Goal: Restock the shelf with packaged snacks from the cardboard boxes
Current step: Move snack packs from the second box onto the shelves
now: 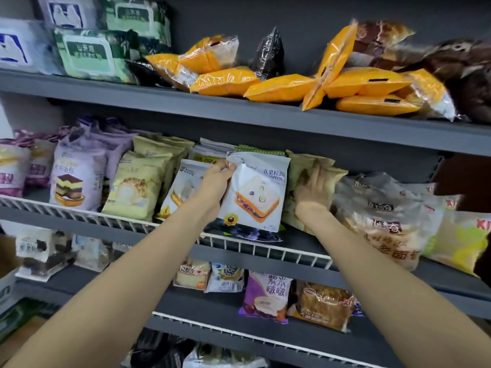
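- Two bare hands reach into the middle shelf (pixel 265 251), head view only.
- Left hand (pixel 216 179) pinches the top left corner of a white sandwich packet (pixel 255 192); thumb and fingers curled over its edge.
- Packet stands upright, slightly tilted, at the front of the middle shelf, bottom edge just behind the white wire rail (pixel 265 247), resting on a dark blue packet (pixel 244 232) lying flat.
- Right hand (pixel 313 189) is spread, fingers fairly straight, pressed against tan packets (pixel 308 163) just right of the white one.
- Left of the held packet: another white packet (pixel 183 187), then cream packets (pixel 132 189), then a lilac cake packet (pixel 75 176), all upright.
- Right of the tan ones: crinkled clear bread bags (pixel 382 211), leaning.
- Top shelf: orange packets (pixel 281 88) piled loosely, green-and-white packs (pixel 90 55) to the left, brown bags (pixel 467 73) far right, blurred.
- Lower shelf: purple packet (pixel 268 296) beside a clear-wrapped brown bread (pixel 324 304).
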The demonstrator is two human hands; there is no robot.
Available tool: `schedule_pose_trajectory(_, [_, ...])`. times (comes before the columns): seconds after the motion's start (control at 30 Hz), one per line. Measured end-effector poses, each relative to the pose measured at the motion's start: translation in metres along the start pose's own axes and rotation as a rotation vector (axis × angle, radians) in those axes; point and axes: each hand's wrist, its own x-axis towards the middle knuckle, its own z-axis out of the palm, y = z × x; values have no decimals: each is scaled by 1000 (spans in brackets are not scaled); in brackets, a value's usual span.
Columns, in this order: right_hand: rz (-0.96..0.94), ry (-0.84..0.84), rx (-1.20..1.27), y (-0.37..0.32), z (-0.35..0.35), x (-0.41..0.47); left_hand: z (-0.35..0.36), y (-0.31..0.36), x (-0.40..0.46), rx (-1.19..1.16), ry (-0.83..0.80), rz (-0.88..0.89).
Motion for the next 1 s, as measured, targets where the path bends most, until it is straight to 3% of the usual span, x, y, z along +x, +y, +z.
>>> schedule_pose_trajectory(0.03, [53, -71, 112, -2, -7, 2, 3, 0, 0, -29, 2, -15])
schedule_pose_trajectory(0.13, [31, -23, 613, 1, -39, 4, 14, 1, 0, -148, -2, -47])
schedule_pose_trajectory(0.2, [7, -196, 1054, 1, -70, -8, 25, 3, 1, -229, -14, -62])
schedule_pose_trajectory(0.23, [-40, -283, 1105, 3, -79, -12, 33, 4, 1, -261, -25, -77])
schedule_pose_trajectory(0.3, [-80, -249, 1075, 10, -86, -11, 49, 0, 7, -260, -36, -112])
schedule_pose_trajectory(0.33, [-53, -167, 1053, 12, -89, -9, 57, -4, 10, -174, -25, -101])
schedule_pose_trajectory(0.4, [3, -4, 934, 18, -93, -4, 64, -13, 16, 272, 10, 38])
schedule_pose_trajectory(0.5, [17, 11, 696, 25, -86, -6, 59, -28, 15, 1141, 8, 302])
schedule_pose_trajectory(0.57, [-26, 19, 605, 26, -73, -10, 52, -37, 9, 1439, -40, 374])
schedule_pose_trajectory(0.67, [-23, 19, 529, 23, -48, -10, 44, -53, 10, 1681, -152, 392])
schedule_pose_trajectory(0.77, [-112, 0, 283, 19, -29, -15, 37, -61, 15, 1812, -192, 398])
schedule_pose_trajectory(0.9, [-239, 204, -364, 21, -29, -7, 32, -63, 18, 1839, -184, 440])
schedule_pose_trajectory(1.0, [-419, 17, -541, 24, -26, -5, 28, -63, 19, 1821, -205, 459])
